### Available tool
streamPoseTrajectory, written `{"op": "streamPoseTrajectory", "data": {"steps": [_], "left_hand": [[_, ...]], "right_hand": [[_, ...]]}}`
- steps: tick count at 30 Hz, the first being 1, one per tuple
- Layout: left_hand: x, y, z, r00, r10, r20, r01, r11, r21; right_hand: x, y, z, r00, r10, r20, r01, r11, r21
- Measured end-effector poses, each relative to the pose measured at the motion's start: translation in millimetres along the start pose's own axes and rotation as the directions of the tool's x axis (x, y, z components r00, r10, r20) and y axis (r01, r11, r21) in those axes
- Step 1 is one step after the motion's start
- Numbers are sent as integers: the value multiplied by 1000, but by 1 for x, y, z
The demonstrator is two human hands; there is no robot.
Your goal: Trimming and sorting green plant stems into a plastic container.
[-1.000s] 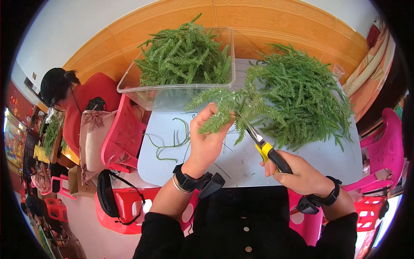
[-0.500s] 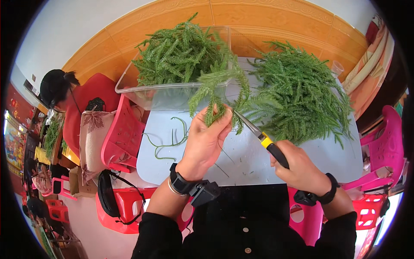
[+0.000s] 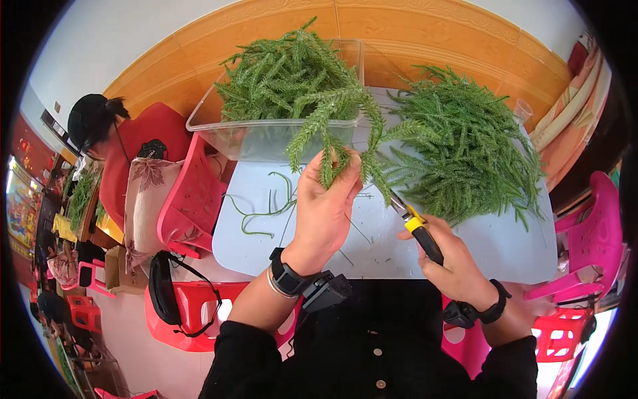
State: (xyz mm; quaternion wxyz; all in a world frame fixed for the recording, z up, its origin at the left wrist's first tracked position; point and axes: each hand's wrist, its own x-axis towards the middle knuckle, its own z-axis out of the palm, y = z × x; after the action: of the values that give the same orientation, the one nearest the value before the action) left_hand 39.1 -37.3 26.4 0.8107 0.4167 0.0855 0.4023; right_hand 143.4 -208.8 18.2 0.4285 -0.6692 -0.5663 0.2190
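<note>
My left hand (image 3: 324,206) pinches a green artificial pine sprig (image 3: 330,110), whose needled branches spread upward and droop over my fingers. Wrapped round the black and yellow handles of a pair of pliers (image 3: 423,241) is my right hand (image 3: 453,258). The metal jaws point up and left, close to a hanging branch of the sprig; their tips are partly hidden by it, so I cannot tell whether they touch. Behind the sprig, a clear plastic bin (image 3: 266,125) is heaped with similar sprigs. A large pile of green sprigs (image 3: 468,149) lies on the table at right.
Thin green stems (image 3: 256,214) and small clippings lie on the pale blue table (image 3: 266,249). A clear cup (image 3: 522,110) stands at the back right. Red and pink chairs (image 3: 193,199) surround the table. A person in a black cap (image 3: 90,123) sits at the left.
The pliers have moved slightly down and right from my left fingers, and their handles look more spread. The sprig stays in my left hand. The whole view has shifted a little.
</note>
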Motion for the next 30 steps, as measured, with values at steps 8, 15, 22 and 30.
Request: {"op": "streamPoseTrajectory", "data": {"steps": [8, 15, 22, 30], "left_hand": [[-5, -4, 7, 999, 6, -37, -8, 998, -54], [-3, -2, 11, 999, -13, -33, 11, 999, -51], [-5, -1, 11, 1000, -2, -25, 1, 999, -40], [-7, -2, 16, 994, 54, -94, -54, 998, -7]], "right_hand": [[6, -10, 14, 994, 101, 48, -111, 948, 299], [9, -1, 22, 999, 46, 0, -43, 936, 349], [6, 0, 22, 994, 107, 27, -108, 897, 429], [7, -1, 25, 994, 109, 17, -104, 868, 486]]}}
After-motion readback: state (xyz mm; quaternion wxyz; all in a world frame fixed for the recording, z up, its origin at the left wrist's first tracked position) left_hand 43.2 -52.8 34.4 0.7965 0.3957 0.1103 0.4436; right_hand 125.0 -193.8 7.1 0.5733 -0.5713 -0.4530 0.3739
